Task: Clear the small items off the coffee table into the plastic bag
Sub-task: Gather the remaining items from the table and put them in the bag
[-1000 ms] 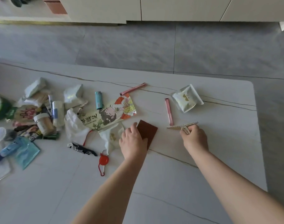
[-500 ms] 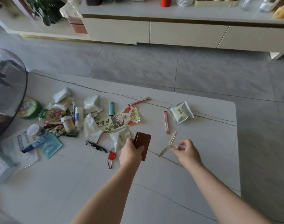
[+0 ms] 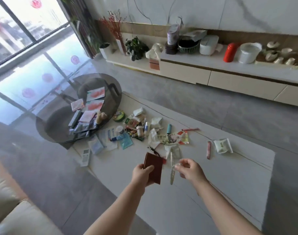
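Hands above the coffee table point(image 3: 212, 184): left point(image 3: 142, 173) grips brown wallet point(image 3: 153, 167), right point(image 3: 189, 170) pinches hair clip point(image 3: 172, 172).

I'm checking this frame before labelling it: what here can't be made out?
All in the head view:
- Plastic bag: not seen anywhere.
- Silvery clip pinched by the right hand: motion-blurred, shape unclear.
- Red item behind the brown wallet gripped by the left hand: mostly hidden.
- Small items in the pile: too small to read.
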### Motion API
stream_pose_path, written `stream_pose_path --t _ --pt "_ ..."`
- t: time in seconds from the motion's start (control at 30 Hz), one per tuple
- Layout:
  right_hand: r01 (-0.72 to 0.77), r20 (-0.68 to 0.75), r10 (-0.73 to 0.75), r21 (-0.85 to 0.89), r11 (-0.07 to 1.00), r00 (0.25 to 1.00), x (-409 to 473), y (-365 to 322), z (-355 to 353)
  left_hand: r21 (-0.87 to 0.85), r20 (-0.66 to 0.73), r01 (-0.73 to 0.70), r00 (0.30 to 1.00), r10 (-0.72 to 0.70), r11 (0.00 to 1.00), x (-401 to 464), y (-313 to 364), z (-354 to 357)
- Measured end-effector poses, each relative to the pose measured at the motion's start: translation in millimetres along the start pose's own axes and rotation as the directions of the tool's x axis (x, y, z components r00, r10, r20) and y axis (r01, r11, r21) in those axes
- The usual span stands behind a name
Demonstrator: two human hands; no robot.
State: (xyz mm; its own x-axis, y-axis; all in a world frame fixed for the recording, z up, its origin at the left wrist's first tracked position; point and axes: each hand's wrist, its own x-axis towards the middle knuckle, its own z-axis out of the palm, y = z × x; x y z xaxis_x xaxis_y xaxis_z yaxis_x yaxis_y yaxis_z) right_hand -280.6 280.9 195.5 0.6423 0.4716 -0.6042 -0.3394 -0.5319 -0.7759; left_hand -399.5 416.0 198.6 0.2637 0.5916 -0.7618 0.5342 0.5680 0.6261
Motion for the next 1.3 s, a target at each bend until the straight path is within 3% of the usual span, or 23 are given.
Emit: stream_pose_path --t 0.17,0.37,0.63,0.9,1.3 --pt "0.12 0.172 -0.095 -0.138 0.983 0.98 -49.4 -45.7 72.3 -0.189 -0.062 0.027 0.997 -0.039 0.982 -44.6 7.2 -82.7" --pt "0.226 0.298 -0.165 -0.183 0.957 0.94 -101.6 -97.6 177.3 -0.39 -0.188 -0.078 0.982 0.004 0.917 -81.4 8.9 -198.2" --pt "0.343 0.468 -0.203 -0.237 0.909 0.86 -171.1 -131.3 325.8 -0.485 -0.384 -0.227 0.923 0.028 0.844 -131.0 -26.2 -367.6" --pt "0.358 0.642 -0.126 -0.244 0.901 0.756 -229.5 -128.1 461.4 -0.627 -0.546 -0.32 0.831 -0.108 0.71 -158.3 -93.6 -503.5" --pt "0.428 0.842 0.107 -0.374 0.823 0.529 -267.8 -121.4 608.0 -0.761 -0.633 -0.427 0.654 -0.414 0.489 -182.5 -166.5 -587.9"
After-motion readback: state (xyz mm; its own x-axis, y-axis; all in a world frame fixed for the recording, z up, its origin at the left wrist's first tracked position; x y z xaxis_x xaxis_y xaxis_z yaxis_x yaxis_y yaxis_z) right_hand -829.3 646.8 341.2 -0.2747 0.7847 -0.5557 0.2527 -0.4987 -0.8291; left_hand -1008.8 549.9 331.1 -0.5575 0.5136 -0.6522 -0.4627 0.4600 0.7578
